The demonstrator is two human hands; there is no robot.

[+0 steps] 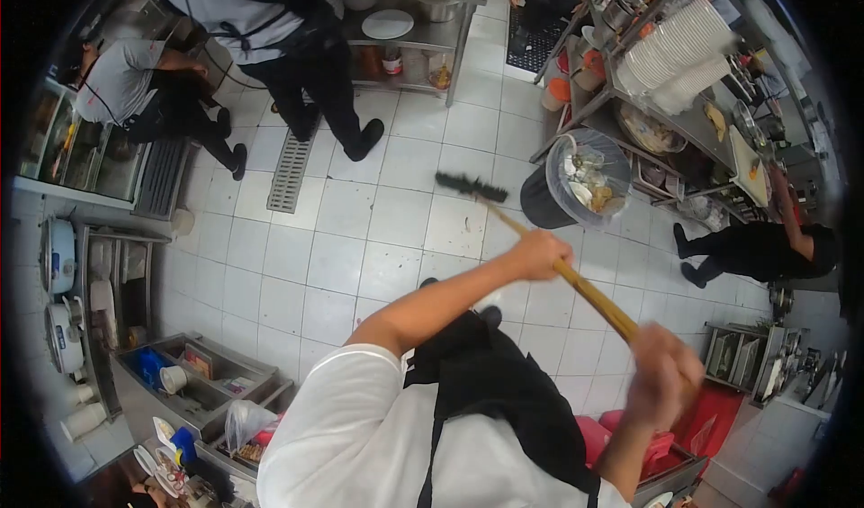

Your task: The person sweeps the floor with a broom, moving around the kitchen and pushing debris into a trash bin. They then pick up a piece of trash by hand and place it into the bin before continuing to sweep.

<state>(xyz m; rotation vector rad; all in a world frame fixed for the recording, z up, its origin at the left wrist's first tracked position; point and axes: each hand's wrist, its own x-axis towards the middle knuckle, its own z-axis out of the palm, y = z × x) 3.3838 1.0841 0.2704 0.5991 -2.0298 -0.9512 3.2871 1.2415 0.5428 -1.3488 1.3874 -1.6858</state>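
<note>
A broom with a long yellowish handle (598, 301) slants across the view, its dark bristle head (471, 187) low over the white tiled floor. My left hand (540, 255) is closed around the handle's middle, with the arm stretched forward. Near the handle's upper end my right hand (666, 375) grips it too, slightly blurred. Small crumbs and specks lie scattered on the tiles around the bristles. Just right of the broom head stands a dark bin (551, 197) with a clear plastic liner, holding food waste and crumpled scraps.
A floor drain grate (290, 173) lies at the left. Two people in grey tops are near it; another in black stands at the right counter. Steel shelving with stacked white plates (675, 44) rises behind the bin. A steel prep table (414, 31) is at the back.
</note>
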